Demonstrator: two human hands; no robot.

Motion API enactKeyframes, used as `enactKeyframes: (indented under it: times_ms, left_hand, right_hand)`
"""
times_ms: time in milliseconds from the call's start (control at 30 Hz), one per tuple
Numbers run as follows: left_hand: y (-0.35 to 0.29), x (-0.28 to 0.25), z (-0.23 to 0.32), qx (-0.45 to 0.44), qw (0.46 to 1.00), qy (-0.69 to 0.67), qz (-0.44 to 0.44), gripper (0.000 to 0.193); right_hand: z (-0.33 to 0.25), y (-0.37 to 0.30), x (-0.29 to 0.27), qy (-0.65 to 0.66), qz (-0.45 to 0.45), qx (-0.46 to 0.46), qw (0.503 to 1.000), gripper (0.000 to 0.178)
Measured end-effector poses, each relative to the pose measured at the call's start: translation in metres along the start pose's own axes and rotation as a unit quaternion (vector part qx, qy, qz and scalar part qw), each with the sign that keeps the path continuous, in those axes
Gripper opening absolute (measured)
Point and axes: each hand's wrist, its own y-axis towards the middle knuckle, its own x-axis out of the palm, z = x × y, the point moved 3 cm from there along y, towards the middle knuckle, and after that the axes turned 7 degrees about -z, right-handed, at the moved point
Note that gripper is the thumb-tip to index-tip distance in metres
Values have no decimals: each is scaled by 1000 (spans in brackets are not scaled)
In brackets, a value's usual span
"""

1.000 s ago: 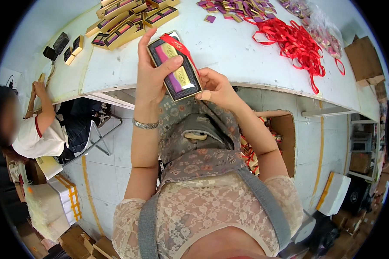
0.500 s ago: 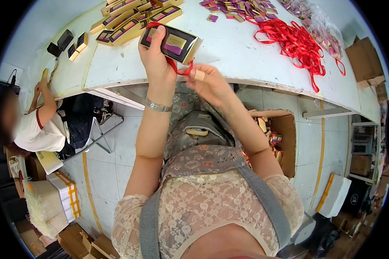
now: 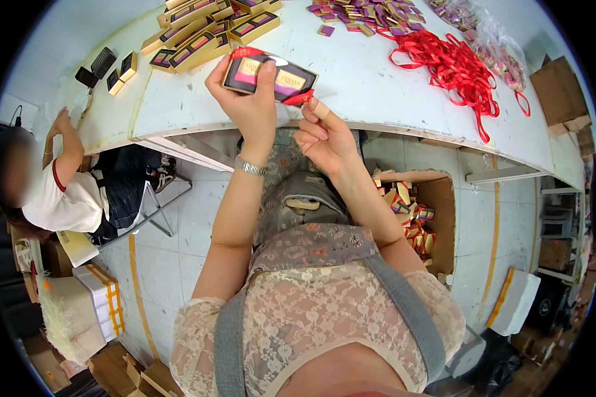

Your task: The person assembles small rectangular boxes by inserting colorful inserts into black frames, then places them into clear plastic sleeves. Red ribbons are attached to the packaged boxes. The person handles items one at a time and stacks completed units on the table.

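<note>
A small gold-edged box (image 3: 288, 82) with a dark windowed face and two gold-and-purple pieces inside is held above the table's front edge. My left hand (image 3: 253, 109) grips it from the left, thumb across its front. A red ribbon (image 3: 300, 98) crosses the box's lower right corner, and another stretch of it crosses the upper left corner. My right hand (image 3: 328, 135), with a beige band round one finger, pinches at the ribbon by the lower right corner. The fingers behind the box are hidden.
Gold boxes (image 3: 195, 51) are stacked at the far left of the white table. Purple-and-gold pieces (image 3: 371, 14) and loose red ribbons (image 3: 453, 69) lie to the right. A carton (image 3: 438, 215) of ribboned boxes stands below. A co-worker (image 3: 66, 188) sits at left.
The box has turned so its windowed face shows more fully. The ribbon, which hung in a loop below, now lies over the lower right corner. My right hand has moved right.
</note>
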Motion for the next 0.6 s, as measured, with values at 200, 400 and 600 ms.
enactKeyframes:
  times_ms: [200, 400, 600]
  left_hand:
    - [-11, -16, -7, -127, 983, -128, 24, 61]
    - [-53, -30, -14, -20, 981, -11, -192, 21]
    - [-36, -35, -46, -56, 866, 421, -264, 29]
  right_hand:
    - [-38, -21, 4, -517, 190, -222, 805, 17]
    - [-123, -71, 32, -847, -136, 222, 464, 23]
    - [-97, 34, 19, -900, 124, 116, 402, 55]
